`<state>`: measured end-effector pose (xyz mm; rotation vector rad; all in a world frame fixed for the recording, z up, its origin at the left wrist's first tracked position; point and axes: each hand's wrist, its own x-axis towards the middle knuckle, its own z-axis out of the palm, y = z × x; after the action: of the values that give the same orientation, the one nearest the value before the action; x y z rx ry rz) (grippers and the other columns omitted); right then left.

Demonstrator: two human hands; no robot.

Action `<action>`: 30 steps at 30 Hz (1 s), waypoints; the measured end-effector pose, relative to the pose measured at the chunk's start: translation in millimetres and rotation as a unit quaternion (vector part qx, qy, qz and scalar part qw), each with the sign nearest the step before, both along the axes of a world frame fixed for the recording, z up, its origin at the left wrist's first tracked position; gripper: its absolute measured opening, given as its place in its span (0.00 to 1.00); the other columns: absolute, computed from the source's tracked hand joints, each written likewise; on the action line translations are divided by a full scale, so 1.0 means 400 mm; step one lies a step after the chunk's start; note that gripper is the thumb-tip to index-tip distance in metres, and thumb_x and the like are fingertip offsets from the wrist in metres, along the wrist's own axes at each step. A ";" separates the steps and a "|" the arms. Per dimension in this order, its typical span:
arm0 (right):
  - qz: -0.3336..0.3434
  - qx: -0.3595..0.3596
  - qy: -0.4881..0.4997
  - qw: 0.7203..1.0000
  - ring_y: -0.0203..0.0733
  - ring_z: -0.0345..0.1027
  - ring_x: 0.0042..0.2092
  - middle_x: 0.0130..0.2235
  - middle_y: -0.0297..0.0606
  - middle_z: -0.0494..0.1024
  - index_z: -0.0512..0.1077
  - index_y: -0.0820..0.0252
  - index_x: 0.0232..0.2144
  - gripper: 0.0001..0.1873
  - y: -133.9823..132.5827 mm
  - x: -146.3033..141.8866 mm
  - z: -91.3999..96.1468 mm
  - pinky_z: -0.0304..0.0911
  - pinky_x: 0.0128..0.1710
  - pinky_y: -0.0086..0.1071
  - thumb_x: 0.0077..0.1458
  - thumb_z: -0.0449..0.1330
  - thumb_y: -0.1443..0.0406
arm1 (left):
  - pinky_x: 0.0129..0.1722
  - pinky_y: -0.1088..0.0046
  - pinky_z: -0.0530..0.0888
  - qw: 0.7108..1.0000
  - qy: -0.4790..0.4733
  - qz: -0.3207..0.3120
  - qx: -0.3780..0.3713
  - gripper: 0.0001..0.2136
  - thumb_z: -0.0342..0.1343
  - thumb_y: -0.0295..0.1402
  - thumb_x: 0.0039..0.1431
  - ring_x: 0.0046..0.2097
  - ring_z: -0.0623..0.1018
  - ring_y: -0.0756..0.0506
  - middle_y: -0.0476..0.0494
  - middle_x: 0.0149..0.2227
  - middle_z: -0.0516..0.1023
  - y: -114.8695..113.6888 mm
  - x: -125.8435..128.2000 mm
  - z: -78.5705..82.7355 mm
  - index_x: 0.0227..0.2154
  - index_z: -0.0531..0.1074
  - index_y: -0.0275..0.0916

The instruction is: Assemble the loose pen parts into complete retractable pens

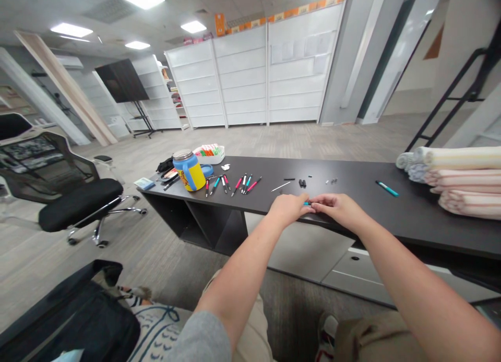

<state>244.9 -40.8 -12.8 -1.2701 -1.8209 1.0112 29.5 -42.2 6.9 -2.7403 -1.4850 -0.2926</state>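
Note:
My left hand (288, 207) and my right hand (340, 206) meet at the near edge of the dark table (391, 215). Both hands are closed in a pinch on a small teal pen part (307, 202) that shows between the fingertips. Just beyond the hands lie a thin white refill (281, 187), small black pieces (302, 183) and tiny grey pieces (332, 181). A row of several pink, teal and black pens (235, 184) lies to the left. One whole teal pen (386, 188) lies to the right.
A yellow and blue jug (189, 170) stands at the table's left end beside a white tray (213, 153) and black items. Rolled and folded towels (457, 179) are stacked at the right. A black office chair (70, 195) stands on the floor to the left.

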 end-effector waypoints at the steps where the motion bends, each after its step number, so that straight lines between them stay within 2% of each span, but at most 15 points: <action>1: 0.002 0.002 -0.003 1.000 0.50 0.79 0.38 0.38 0.42 0.86 0.84 0.58 0.41 0.25 -0.001 -0.003 0.001 0.72 0.40 0.39 0.50 0.69 0.46 | 0.46 0.62 0.77 1.000 0.001 0.002 -0.001 0.26 0.48 0.58 0.68 0.47 0.84 0.35 0.37 0.43 0.84 -0.002 0.003 0.001 0.56 0.69 0.43; 5: -0.001 0.008 -0.012 1.000 0.47 0.77 0.36 0.36 0.41 0.86 0.83 0.59 0.42 0.26 -0.002 -0.005 0.000 0.70 0.38 0.37 0.52 0.68 0.45 | 0.47 0.63 0.76 1.000 -0.015 -0.010 -0.008 0.26 0.52 0.57 0.68 0.47 0.84 0.36 0.36 0.43 0.84 -0.004 0.010 0.000 0.56 0.69 0.42; 9: -0.033 0.025 -0.024 0.999 0.42 0.74 0.32 0.34 0.38 0.85 0.82 0.59 0.43 0.26 0.001 0.003 -0.006 0.66 0.33 0.34 0.54 0.66 0.45 | 0.45 0.68 0.75 0.992 -0.117 -0.041 -0.034 0.28 0.58 0.58 0.63 0.46 0.83 0.39 0.42 0.42 0.84 0.003 -0.003 0.000 0.55 0.71 0.41; 12: -0.057 0.040 -0.018 0.997 0.40 0.71 0.30 0.29 0.35 0.81 0.82 0.60 0.43 0.27 0.004 0.006 -0.008 0.63 0.30 0.32 0.54 0.66 0.45 | 0.45 0.71 0.74 0.979 -0.186 -0.052 -0.065 0.18 0.53 0.49 0.70 0.44 0.81 0.44 0.45 0.42 0.83 0.021 -0.025 0.006 0.49 0.76 0.41; 15: -0.053 0.042 -0.019 0.998 0.40 0.71 0.31 0.29 0.35 0.81 0.81 0.60 0.46 0.28 0.004 0.007 -0.006 0.64 0.31 0.32 0.54 0.66 0.45 | 0.47 0.73 0.73 0.968 -0.226 -0.053 -0.098 0.14 0.51 0.41 0.73 0.45 0.80 0.47 0.46 0.43 0.83 0.043 -0.045 0.014 0.45 0.79 0.40; 22: -0.045 0.048 -0.059 0.996 0.41 0.71 0.30 0.29 0.36 0.80 0.81 0.60 0.48 0.27 0.004 0.010 -0.014 0.61 0.31 0.33 0.58 0.64 0.45 | 0.48 0.72 0.71 0.959 -0.247 -0.071 -0.117 0.13 0.53 0.42 0.71 0.45 0.79 0.47 0.47 0.43 0.83 0.071 -0.054 -0.001 0.43 0.79 0.40; 30: -0.040 0.053 -0.082 0.994 0.43 0.73 0.31 0.29 0.37 0.81 0.81 0.58 0.46 0.27 0.000 0.016 -0.007 0.63 0.31 0.33 0.58 0.62 0.44 | 0.39 0.73 0.68 0.959 -0.259 -0.085 -0.074 0.12 0.52 0.41 0.72 0.40 0.78 0.46 0.46 0.39 0.82 0.056 -0.029 -0.031 0.41 0.77 0.40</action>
<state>251.3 -40.8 -15.5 -1.3834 -1.9032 0.7752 18.0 -19.8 -5.6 -3.0737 -1.3948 -1.0110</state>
